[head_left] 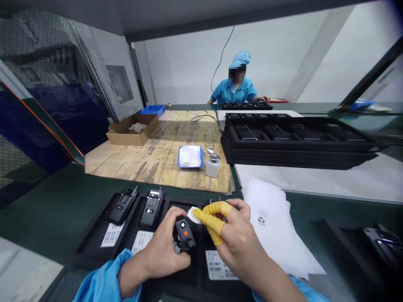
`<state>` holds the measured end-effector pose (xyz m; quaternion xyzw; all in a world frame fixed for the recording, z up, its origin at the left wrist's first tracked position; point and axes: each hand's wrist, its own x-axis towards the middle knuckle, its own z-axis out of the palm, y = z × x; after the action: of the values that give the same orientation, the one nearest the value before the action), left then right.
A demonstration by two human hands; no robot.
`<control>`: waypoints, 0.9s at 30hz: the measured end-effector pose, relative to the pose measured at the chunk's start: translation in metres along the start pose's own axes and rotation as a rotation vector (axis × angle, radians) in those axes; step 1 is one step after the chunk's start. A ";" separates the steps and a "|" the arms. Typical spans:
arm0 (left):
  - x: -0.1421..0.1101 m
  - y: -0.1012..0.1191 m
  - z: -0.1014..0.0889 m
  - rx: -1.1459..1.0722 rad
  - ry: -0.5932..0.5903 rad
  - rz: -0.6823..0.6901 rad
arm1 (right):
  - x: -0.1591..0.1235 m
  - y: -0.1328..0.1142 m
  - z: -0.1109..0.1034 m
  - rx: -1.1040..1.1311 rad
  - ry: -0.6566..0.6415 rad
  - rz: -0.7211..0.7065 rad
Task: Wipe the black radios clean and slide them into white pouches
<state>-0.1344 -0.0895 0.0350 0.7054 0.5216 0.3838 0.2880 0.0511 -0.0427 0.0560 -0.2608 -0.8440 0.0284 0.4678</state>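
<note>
yellow finger cots (209, 216): from my distant screen i see them on two fingers of the right hand (241, 241), and these fingers pinch a small white wipe (194, 214).

left hand (165, 247): it is closed around a small black handheld radio (185, 235), with the fingers wrapped over the body. it is a firm grasp, not a released hand.

right hand state: it is bent and grasping the wipe, which sits against the top of the radio. i cannot tell if it presses hard.

radio place: it is held up in the air just above a black foam tray (94, 235), between the two hands. one orange button shows on its face.

handling: i judge the radio is stiff hard plastic, light enough for one hand, but its smooth case may slip a little. i would take it by the long sides and keep off the orange button. the wipe looks soft and thin, so it needs only a light pinch.

near the hands: two more radios (137, 207) lie in the foam tray, beside white barcode labels (217, 265). white sheets (270, 226) lie by the right hand.

rest: on a scratched wooden board (157, 167) stand a blue tray of white wipes (189, 156) and a white dispenser bottle (212, 165). stacked black trays (296, 138) are to the right, and a co-worker (234, 84) in a blue gown sits far ahead.
</note>
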 end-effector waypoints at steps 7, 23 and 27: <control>-0.004 -0.004 -0.003 -0.045 -0.014 0.073 | -0.004 -0.007 0.011 -0.049 -0.035 -0.116; -0.007 -0.008 -0.004 0.002 -0.015 0.167 | -0.007 -0.015 0.011 -0.009 -0.052 -0.160; -0.009 -0.012 -0.006 -0.002 0.010 0.130 | -0.006 -0.005 0.006 -0.042 -0.057 -0.115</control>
<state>-0.1465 -0.0945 0.0263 0.7357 0.4756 0.4058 0.2605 0.0472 -0.0487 0.0493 -0.2206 -0.8710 -0.0091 0.4389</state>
